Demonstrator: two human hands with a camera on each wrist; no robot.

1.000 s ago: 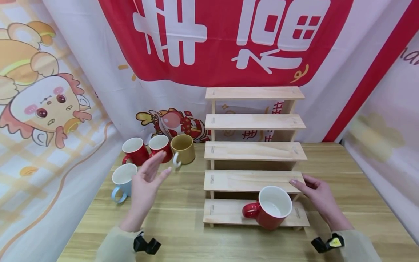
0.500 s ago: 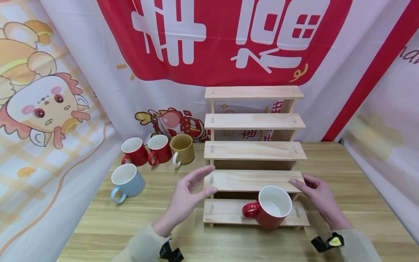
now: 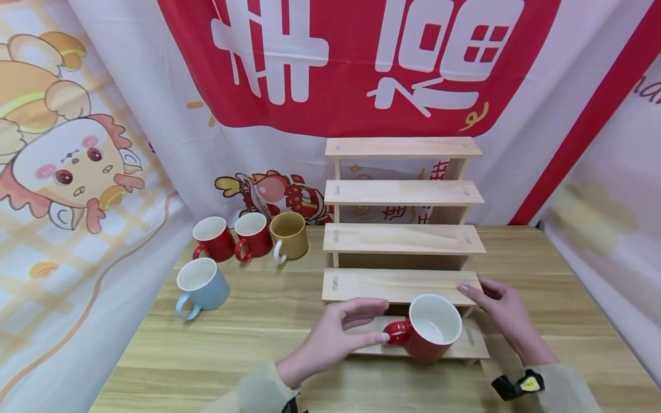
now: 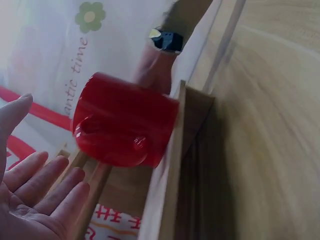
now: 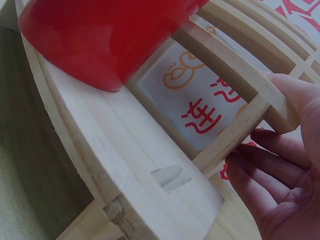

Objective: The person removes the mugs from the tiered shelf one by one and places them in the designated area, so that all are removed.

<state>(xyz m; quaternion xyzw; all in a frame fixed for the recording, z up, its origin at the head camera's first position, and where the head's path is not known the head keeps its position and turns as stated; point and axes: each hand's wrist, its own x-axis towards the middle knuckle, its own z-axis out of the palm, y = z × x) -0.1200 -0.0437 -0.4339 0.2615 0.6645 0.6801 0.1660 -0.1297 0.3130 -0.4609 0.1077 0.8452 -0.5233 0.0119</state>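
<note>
A red mug [image 3: 428,338] with a white inside stands upright on the lowest step of a wooden stepped rack [image 3: 405,238], its handle to the left. My left hand [image 3: 343,332] is beside that handle, thumb and fingers spread apart. In the left wrist view its fingers [image 4: 55,185] are fairly straight and hold nothing, with a gap to the red mug [image 4: 122,117]. At the rack's right side my right hand [image 3: 503,307] grips the end of the second step from the bottom. In the right wrist view the right thumb [image 5: 290,90] lies over that board and the fingers are below it.
On the left of the table [image 3: 268,350] stand two more red mugs [image 3: 219,246] [image 3: 256,244], a mustard-yellow mug [image 3: 293,240] and a light-blue mug [image 3: 209,289]. Printed cloth [image 3: 268,152] hangs behind the rack and along both sides.
My left hand has moved from near the light-blue mug rightward and toward the front, up to the red mug's handle. My right hand stays at the rack.
</note>
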